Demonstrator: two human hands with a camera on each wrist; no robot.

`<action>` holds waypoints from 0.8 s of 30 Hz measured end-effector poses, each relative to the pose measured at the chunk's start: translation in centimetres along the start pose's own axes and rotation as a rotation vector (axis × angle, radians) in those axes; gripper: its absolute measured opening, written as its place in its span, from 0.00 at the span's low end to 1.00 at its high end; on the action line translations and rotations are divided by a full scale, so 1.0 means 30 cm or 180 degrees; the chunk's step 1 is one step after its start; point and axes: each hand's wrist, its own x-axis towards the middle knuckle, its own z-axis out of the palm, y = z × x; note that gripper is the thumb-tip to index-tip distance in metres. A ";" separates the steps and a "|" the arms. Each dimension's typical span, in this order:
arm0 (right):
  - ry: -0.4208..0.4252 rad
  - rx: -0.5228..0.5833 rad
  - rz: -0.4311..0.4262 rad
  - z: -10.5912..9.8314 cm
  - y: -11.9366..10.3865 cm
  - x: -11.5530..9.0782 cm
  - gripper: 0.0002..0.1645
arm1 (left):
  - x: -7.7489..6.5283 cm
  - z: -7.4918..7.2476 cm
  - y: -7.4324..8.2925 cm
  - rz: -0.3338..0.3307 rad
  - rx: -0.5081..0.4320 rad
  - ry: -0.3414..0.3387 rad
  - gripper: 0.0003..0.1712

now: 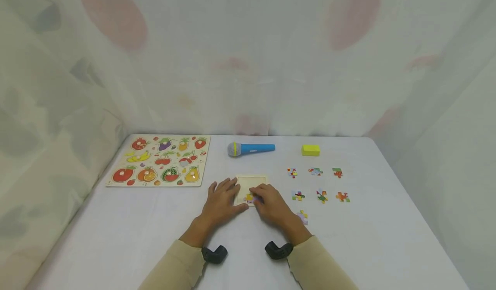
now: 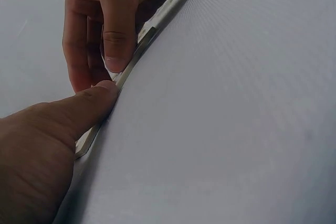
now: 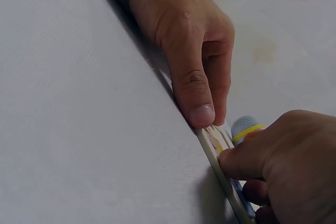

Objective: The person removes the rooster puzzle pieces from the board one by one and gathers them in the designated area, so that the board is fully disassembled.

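A small light wooden puzzle tray [image 1: 252, 181] lies in front of me, with a yellow and purple jigsaw piece [image 1: 248, 198] in its near part. My left hand [image 1: 221, 203] holds the tray's left side, thumb along the near edge and fingers spread toward the far edge. Over the tray's near right part, my right hand [image 1: 273, 204] has its thumb and index finger bent onto a purple jigsaw piece [image 1: 256, 198], mostly hidden by the fingers. In the right wrist view, the right thumb [image 3: 231, 163] rests right at the tray's rim.
Several loose jigsaw pieces [image 1: 322, 196] lie spread on the white table to the right, one [image 1: 303, 216] close to my right wrist. Behind the tray are a blue toy microphone [image 1: 257, 148] and a yellow block [image 1: 311, 150]. A fruit puzzle board [image 1: 155, 180] lies at the left.
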 end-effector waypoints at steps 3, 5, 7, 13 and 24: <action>-0.0036 -0.0051 0.0039 0.001 -0.006 0.001 0.22 | 0.000 0.001 0.000 -0.0013 0.0022 -0.0004 0.43; -0.0043 -0.0085 0.0033 0.001 -0.010 0.002 0.23 | 0.001 0.003 -0.001 -0.0022 0.0049 -0.0005 0.43; -0.0036 -0.0107 0.0015 0.003 -0.013 0.004 0.24 | 0.001 0.005 -0.003 -0.0026 0.0068 -0.0001 0.43; 0.0018 -0.0076 -0.0009 0.010 -0.016 0.007 0.24 | 0.001 0.010 -0.007 -0.0007 0.0014 0.0036 0.43; -0.0063 -0.0076 0.0033 0.008 -0.015 0.007 0.21 | 0.003 0.012 -0.008 0.0030 0.0079 0.0050 0.43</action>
